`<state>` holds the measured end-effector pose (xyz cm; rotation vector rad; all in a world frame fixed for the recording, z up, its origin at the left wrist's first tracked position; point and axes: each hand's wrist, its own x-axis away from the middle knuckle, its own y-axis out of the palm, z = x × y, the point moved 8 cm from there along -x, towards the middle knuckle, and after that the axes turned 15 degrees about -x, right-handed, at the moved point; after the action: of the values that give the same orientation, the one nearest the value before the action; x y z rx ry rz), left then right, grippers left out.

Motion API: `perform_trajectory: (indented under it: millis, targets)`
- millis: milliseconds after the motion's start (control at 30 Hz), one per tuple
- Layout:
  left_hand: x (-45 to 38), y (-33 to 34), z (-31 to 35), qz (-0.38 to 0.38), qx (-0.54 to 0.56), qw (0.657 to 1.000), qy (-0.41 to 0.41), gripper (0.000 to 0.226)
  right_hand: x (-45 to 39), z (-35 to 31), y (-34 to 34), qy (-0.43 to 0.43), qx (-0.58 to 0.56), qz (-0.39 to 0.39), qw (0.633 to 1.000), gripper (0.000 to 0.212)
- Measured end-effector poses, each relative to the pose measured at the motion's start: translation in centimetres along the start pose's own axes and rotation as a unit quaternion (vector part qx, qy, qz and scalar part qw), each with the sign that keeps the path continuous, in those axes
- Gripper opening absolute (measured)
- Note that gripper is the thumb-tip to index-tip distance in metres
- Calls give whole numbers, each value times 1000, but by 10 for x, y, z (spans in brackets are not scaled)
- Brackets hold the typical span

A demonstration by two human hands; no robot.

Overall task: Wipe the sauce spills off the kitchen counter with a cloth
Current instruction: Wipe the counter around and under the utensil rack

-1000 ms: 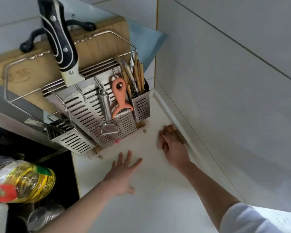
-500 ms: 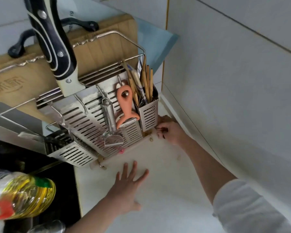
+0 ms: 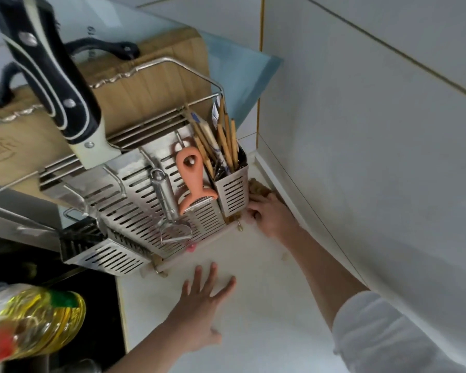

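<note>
With the left hand (image 3: 199,305) spread flat on the table (image 3: 267,319), the right hand (image 3: 272,214) should pinch the brown cloth (image 3: 257,188) tight and rub slowly into the corner, middle right.

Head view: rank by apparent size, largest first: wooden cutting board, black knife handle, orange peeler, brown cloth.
1. wooden cutting board
2. black knife handle, closest to the camera, so it looks inflated
3. orange peeler
4. brown cloth, mostly hidden under the right hand
</note>
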<state>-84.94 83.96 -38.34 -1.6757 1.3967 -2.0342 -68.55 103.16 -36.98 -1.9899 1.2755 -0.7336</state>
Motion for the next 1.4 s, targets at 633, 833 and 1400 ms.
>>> perform_trajectory:
  millis: [633, 833, 1400]
  targets:
    - [2, -1, 0, 1, -9, 1000, -13, 115, -24, -8, -1, 23, 41, -44, 998, 59]
    - [1, -3, -1, 7, -2, 1000, -15, 114, -56, 8, 0, 92, 40, -5, 995, 68]
    - [-2, 1, -2, 4, 2, 1000, -9, 112, -68, 15, 4, 131, 40, -19, 990, 72]
